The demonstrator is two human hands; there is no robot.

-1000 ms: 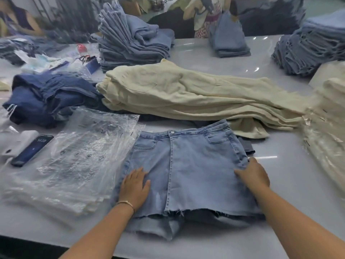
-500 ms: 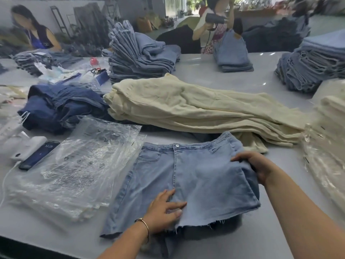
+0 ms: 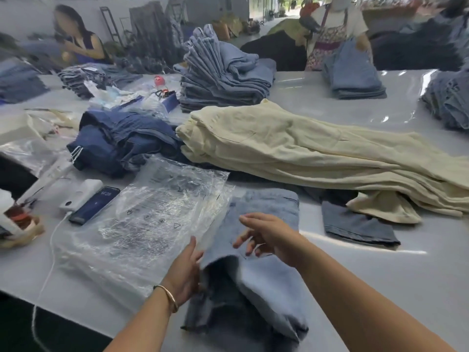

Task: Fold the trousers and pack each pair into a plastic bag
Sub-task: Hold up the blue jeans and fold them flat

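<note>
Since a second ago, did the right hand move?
Yes. The right hand left the right edge of the denim shorts and crossed left toward the plastic bags, now hovering over the folded shorts.

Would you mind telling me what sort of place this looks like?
Probably a garment packing workshop: stacks of folded denim cover a long table, a pile of clear plastic bags lies ready, and other workers handle jeans at the far side.

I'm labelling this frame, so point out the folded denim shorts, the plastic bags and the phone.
folded denim shorts (image 3: 266,214): head view, upper folded panel.
plastic bags (image 3: 157,219): head view, middle of top bag.
phone (image 3: 95,205): head view, centre of screen.
</note>
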